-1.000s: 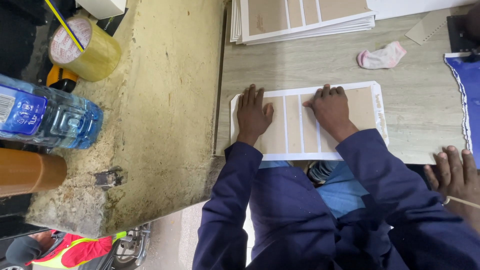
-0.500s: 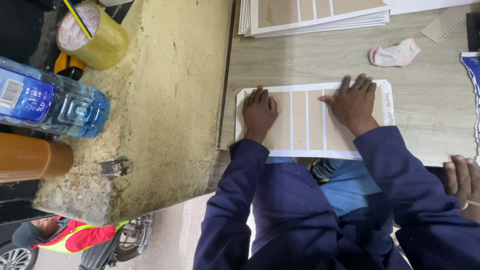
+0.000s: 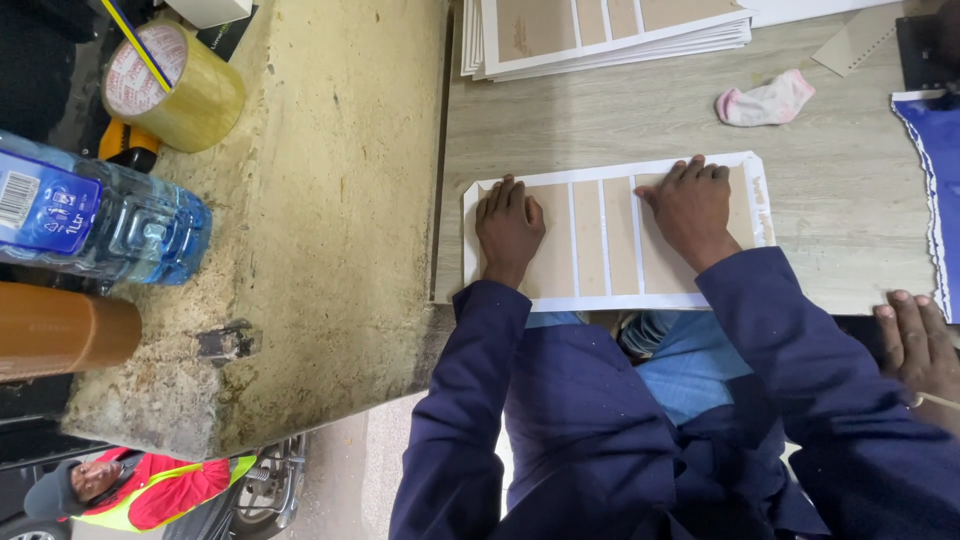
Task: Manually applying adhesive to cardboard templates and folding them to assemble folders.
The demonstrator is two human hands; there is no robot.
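1. The left hand (image 3: 508,225) lies open and flat, palm down, on the left end of a white sheet with tan panels (image 3: 600,240); nothing is gripped.
2. The right hand (image 3: 692,205) is likewise spread and pressing flat, on the sheet's right half, fingers pointing toward the far edge of the desk (image 3: 600,110).
3. The sheet sits at the desk's near edge, its left end close to the near-left corner, beside the rough concrete ledge (image 3: 330,200).
4. A stack of similar sheets (image 3: 600,30) rests at the far edge, well apart from the pressed one; a small pink-and-white sock (image 3: 765,98) lies between them, toward the right.
5. Risk, as I judge it: with the sheet so near the edge, uneven pressure from one palm could skew it or slide it off the desk.
6. Another person's hand (image 3: 920,345) rests at the near-right, beside a blue sheet (image 3: 925,190) (close enough to nudge things).
7. Containers: a plastic water bottle (image 3: 95,215) lies on its side on the ledge, holding clear water; a brown tube (image 3: 60,328) is beside it, contents unseen. A roll of tape (image 3: 172,85) stands farther back.
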